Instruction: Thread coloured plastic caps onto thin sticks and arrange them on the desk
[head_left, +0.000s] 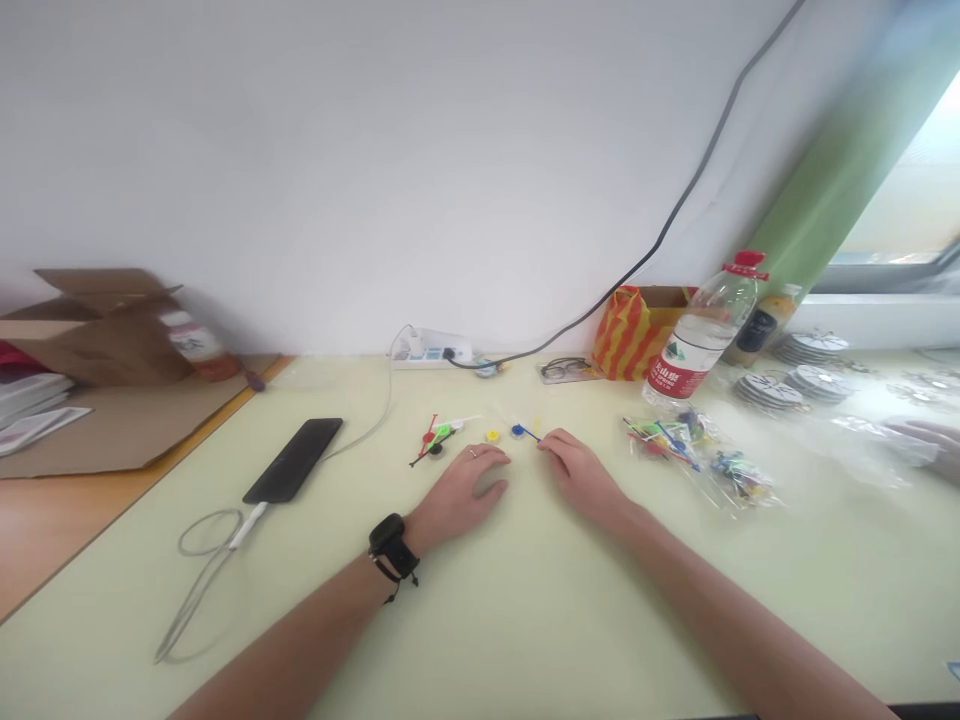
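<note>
My left hand (463, 492) rests palm down on the pale green table (525, 620), fingers loosely curled, a ring on one finger and a black watch on the wrist. My right hand (581, 472) lies beside it, its fingertips pinching the end of a thin blue clock hand (528, 433) attached to a small blue disc. Just beyond the hands lie a yellow disc (493, 436) and red, green and black pointer pieces (433, 441).
A black phone (294, 460) on a white cable lies to the left. A clear bag of coloured parts (701, 455), a water bottle (701, 338), stacked discs (795, 378) and another person's hand (930, 440) are to the right. A power strip (431, 348) sits by the wall.
</note>
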